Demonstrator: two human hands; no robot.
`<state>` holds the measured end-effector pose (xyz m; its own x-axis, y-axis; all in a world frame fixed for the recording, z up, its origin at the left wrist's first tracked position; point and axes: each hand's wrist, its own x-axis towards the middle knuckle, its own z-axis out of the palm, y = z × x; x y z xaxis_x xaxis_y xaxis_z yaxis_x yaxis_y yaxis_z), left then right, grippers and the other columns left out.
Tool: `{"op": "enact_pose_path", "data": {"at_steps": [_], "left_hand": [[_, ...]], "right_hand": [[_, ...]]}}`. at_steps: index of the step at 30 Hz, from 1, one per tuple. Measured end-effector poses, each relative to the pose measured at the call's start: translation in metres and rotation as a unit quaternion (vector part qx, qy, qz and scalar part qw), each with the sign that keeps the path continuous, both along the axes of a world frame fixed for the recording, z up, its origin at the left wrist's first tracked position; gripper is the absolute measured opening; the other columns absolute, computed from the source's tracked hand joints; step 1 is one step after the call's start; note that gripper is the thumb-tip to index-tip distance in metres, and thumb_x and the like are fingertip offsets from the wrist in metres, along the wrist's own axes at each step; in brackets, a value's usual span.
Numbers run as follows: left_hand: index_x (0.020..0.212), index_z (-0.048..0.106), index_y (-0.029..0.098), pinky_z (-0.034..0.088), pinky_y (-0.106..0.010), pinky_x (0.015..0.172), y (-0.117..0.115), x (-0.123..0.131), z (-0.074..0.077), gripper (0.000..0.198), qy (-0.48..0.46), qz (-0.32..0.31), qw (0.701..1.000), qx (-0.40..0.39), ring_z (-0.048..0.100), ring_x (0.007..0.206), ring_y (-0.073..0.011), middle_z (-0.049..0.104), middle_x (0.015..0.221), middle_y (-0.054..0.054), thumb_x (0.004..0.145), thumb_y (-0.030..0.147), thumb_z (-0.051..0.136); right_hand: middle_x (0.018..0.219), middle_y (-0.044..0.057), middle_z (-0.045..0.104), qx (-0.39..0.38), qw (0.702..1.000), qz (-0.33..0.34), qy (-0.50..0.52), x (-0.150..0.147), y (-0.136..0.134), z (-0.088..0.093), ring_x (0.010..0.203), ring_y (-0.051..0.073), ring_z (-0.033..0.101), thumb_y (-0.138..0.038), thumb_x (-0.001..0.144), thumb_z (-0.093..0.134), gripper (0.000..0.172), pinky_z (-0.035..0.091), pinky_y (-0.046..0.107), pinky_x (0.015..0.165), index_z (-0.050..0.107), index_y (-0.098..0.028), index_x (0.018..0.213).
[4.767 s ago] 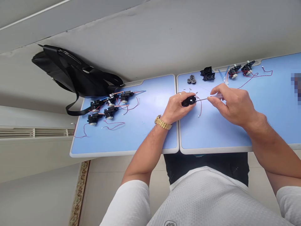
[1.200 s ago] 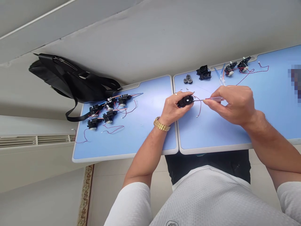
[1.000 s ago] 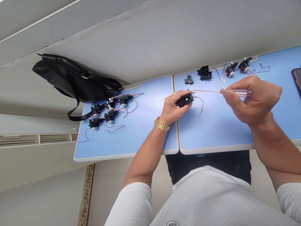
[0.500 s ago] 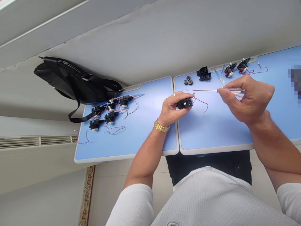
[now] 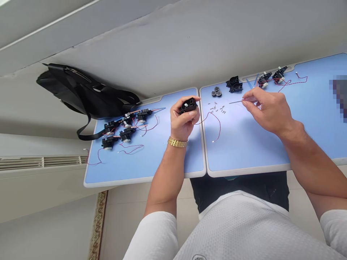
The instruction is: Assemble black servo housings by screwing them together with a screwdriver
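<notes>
One small black motor housing point(image 5: 188, 105) sits closed inside the left hand point(image 5: 184, 121), lifted above the left half of the blue counter point(image 5: 162, 155), with a thin red wire point(image 5: 215, 121) trailing from it across the seam and ending on the right half. The right hand point(image 5: 267, 110) holds a tight pinch grip on a slim screwdriver point(image 5: 235, 102), its steel shaft pointing left, well apart from the housing. Just beyond the wire lie tiny screws point(image 5: 216, 107). Along the far edge sit three round metal parts point(image 5: 216, 91), black housing pieces point(image 5: 234, 85), blue tubes point(image 5: 249, 83) and two wired units point(image 5: 279, 76). Five wired motor units point(image 5: 124, 130) cluster at the left, beside a black bag point(image 5: 81, 90). A gold watch point(image 5: 177, 142) circles the left wrist.
</notes>
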<state>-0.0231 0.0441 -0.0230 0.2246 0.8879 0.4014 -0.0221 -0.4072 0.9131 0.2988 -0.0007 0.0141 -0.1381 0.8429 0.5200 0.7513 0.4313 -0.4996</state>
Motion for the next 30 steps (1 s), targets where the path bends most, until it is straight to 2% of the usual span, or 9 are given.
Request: {"op": "enact_pose_path", "data": {"at_steps": [2, 5, 7, 13, 21, 25, 27, 30], "left_hand": [[0.12, 0.081, 0.031, 0.039, -0.029, 0.046, -0.002, 0.002, 0.001, 0.056, 0.015, 0.022, 1.0, 0.0, 0.045, 0.052, -0.0109, 0.064, 0.078, -0.001, 0.086, 0.076, 0.083], [0.118, 0.085, 0.028, 0.055, -0.032, 0.059, -0.009, 0.011, 0.006, 0.06, 0.089, 0.043, 0.995, 0.002, 0.066, 0.07, -0.0172, 0.081, 0.098, -0.007, 0.085, 0.078, 0.086], [0.114, 0.087, 0.027, 0.062, -0.034, 0.069, -0.013, 0.015, 0.009, 0.058, 0.109, 0.048, 0.993, 0.014, 0.074, 0.082, -0.0203, 0.085, 0.106, -0.008, 0.084, 0.077, 0.091], [0.116, 0.091, 0.029, 0.068, -0.038, 0.086, -0.015, 0.015, 0.016, 0.046, 0.135, 0.016, 0.989, 0.065, 0.079, 0.093, -0.0212, 0.089, 0.109, -0.007, 0.089, 0.066, 0.096], [0.119, 0.091, 0.032, 0.066, -0.039, 0.082, -0.017, 0.014, 0.02, 0.036, 0.176, 0.012, 0.981, 0.082, 0.076, 0.088, -0.0206, 0.087, 0.102, -0.005, 0.089, 0.051, 0.097], [0.121, 0.089, 0.029, 0.066, -0.036, 0.082, -0.015, 0.016, 0.015, 0.037, 0.173, 0.056, 0.981, 0.065, 0.078, 0.093, -0.0207, 0.087, 0.111, -0.006, 0.093, 0.052, 0.092], [0.123, 0.086, 0.029, 0.062, -0.033, 0.071, -0.011, 0.015, 0.01, 0.04, 0.15, 0.095, 0.983, 0.042, 0.074, 0.082, -0.0175, 0.085, 0.106, -0.006, 0.097, 0.059, 0.087], [0.13, 0.081, 0.032, 0.045, -0.031, 0.051, -0.005, 0.011, 0.004, 0.049, 0.094, 0.133, 0.987, 0.014, 0.055, 0.053, -0.0115, 0.072, 0.08, 0.0, 0.106, 0.074, 0.073]], "right_hand": [[0.097, 0.004, 0.091, 0.004, 1.0, 0.003, 0.005, 0.0, 0.0, -0.001, 0.081, 0.028, 0.084, -0.03, 0.103, 0.068, 0.016, 0.06, 0.041, 0.07, 0.082, -0.028, 0.11], [0.098, 0.003, 0.091, 0.011, 1.0, 0.004, 0.014, 0.001, 0.0, 0.0, 0.081, 0.028, 0.085, -0.03, 0.103, 0.069, 0.015, 0.062, 0.043, 0.07, 0.082, -0.029, 0.11], [0.098, 0.003, 0.091, 0.013, 1.0, 0.004, 0.018, 0.001, -0.001, 0.001, 0.082, 0.029, 0.086, -0.03, 0.103, 0.07, 0.013, 0.063, 0.043, 0.071, 0.082, -0.029, 0.109], [0.098, 0.004, 0.09, 0.013, 1.0, 0.005, 0.022, 0.0, 0.0, 0.002, 0.085, 0.03, 0.087, -0.029, 0.103, 0.07, 0.013, 0.064, 0.045, 0.074, 0.081, -0.028, 0.109], [0.098, 0.002, 0.091, 0.015, 1.0, 0.004, 0.022, -0.001, -0.002, 0.004, 0.084, 0.03, 0.086, -0.029, 0.103, 0.069, 0.013, 0.064, 0.045, 0.075, 0.081, -0.031, 0.107], [0.098, 0.002, 0.091, 0.013, 1.0, 0.004, 0.015, 0.0, -0.002, 0.005, 0.085, 0.029, 0.086, -0.031, 0.104, 0.068, 0.014, 0.064, 0.045, 0.074, 0.082, -0.031, 0.108], [0.098, 0.002, 0.091, 0.014, 1.0, 0.004, 0.019, 0.0, -0.002, 0.004, 0.084, 0.029, 0.086, -0.03, 0.104, 0.068, 0.014, 0.064, 0.044, 0.074, 0.082, -0.03, 0.108], [0.096, 0.003, 0.09, 0.016, 1.0, 0.006, 0.021, 0.0, -0.001, 0.002, 0.082, 0.028, 0.085, -0.029, 0.103, 0.069, 0.013, 0.063, 0.044, 0.074, 0.082, -0.029, 0.106]]}}
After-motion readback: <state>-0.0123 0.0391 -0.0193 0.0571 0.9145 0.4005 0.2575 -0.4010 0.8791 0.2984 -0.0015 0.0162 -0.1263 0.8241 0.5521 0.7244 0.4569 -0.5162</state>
